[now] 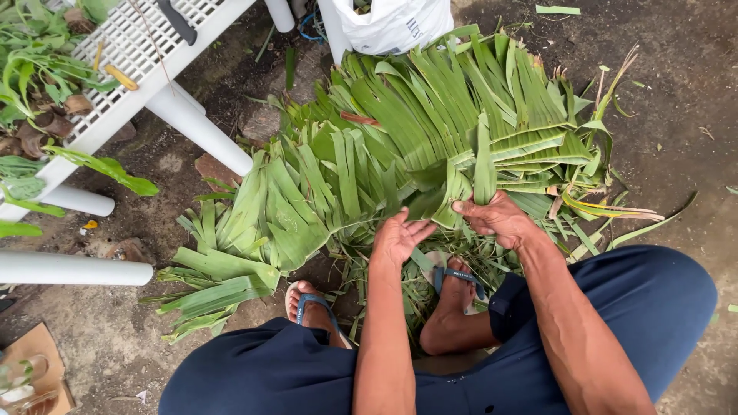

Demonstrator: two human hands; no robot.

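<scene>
A big heap of cut green banana-leaf strips lies on the dirt in front of me. My right hand grips one upright strip at the heap's near edge. My left hand is beside it, fingers spread and palm turned toward the leaves, touching or nearly touching a folded piece. Both my feet are in blue flip-flops under the hands, on leaf scraps. I wear dark blue shorts.
A white plastic rack on white tube legs stands at upper left, holding plants and a knife. A white plastic bag sits behind the heap. A cardboard piece lies at lower left. Bare dirt ground spreads to the right.
</scene>
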